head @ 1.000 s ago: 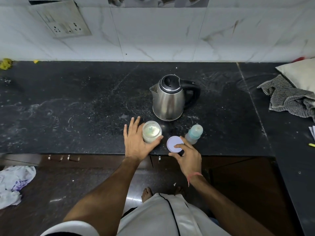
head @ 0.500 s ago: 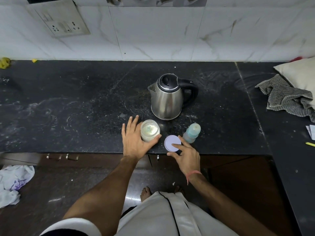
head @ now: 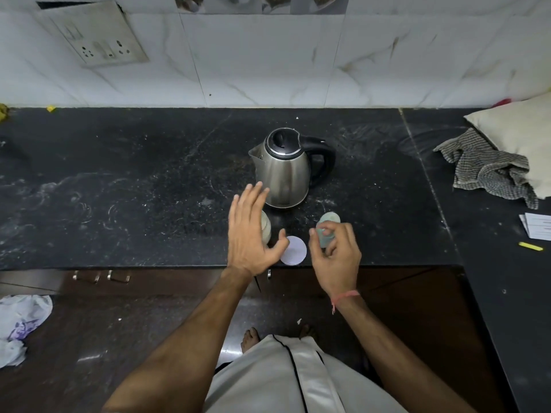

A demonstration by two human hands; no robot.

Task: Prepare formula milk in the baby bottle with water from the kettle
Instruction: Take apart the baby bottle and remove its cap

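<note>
A steel kettle (head: pixel 283 171) with a black lid and handle stands mid-counter. In front of it sits an open glass jar (head: pixel 266 229) of pale powder, mostly hidden behind my left hand (head: pixel 249 234), which hovers over it with fingers spread and holds nothing. The jar's white round lid (head: pixel 293 251) lies flat near the counter's front edge. To its right my right hand (head: pixel 335 251) wraps its fingers around the pale blue baby bottle (head: pixel 326 226), whose capped top shows above my fingers.
The black stone counter (head: pixel 149 189) runs along a tiled wall with a socket plate (head: pixel 95 40). At the right lie a striped cloth (head: pixel 489 168), a pillow (head: pixel 518 129), papers (head: pixel 536 231) and a yellow stick (head: pixel 530 246). The front edge drops to dark drawers (head: pixel 101 277).
My right hand left the lid on the counter and moved right to grasp the baby bottle. My left hand let go of the jar and lifted above it, fingers spread.
</note>
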